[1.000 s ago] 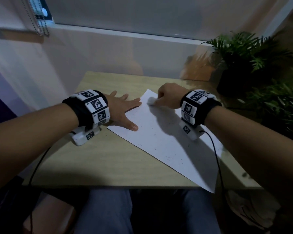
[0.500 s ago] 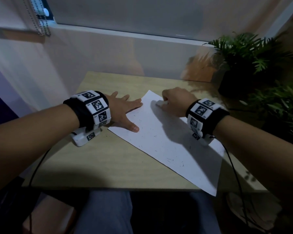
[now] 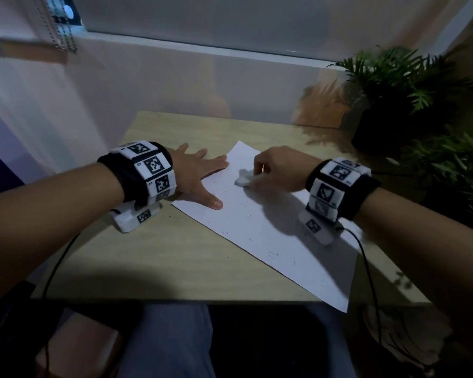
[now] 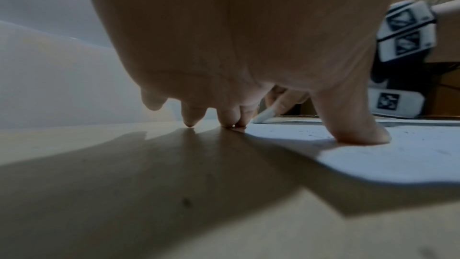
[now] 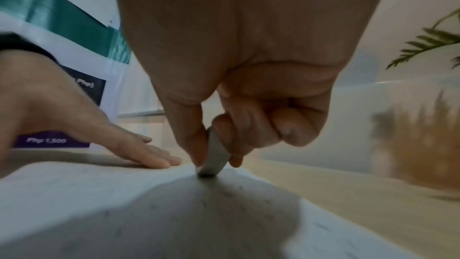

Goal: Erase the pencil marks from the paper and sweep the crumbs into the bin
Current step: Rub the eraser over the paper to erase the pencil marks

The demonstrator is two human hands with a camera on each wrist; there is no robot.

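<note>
From the head view, a white sheet of paper [image 3: 268, 230] lies slanted on a light wooden table [image 3: 153, 257]. Small dark crumbs [image 3: 273, 253] are dotted over the sheet. The left hand [image 3: 195, 177] lies flat with its fingers spread, its thumb and pointer finger pressing on the paper's left edge. The right hand [image 3: 280, 169] pinches a white eraser [image 3: 243, 178] against the paper near the far corner. Green plants [image 3: 410, 85] stand at the right.

From the left wrist view, the left hand [image 4: 236, 46] has its thumb [image 4: 358, 125] down on the paper [image 4: 398, 161] and its fingertips on the table [image 4: 124, 184].

From the right wrist view, the right hand [image 5: 248, 66] holds the eraser [image 5: 215, 157] tight between thumb and curled fingers. The eraser's tip touches the paper [image 5: 99, 214]. The left hand [image 5: 104, 135] lies flat just beside it.
</note>
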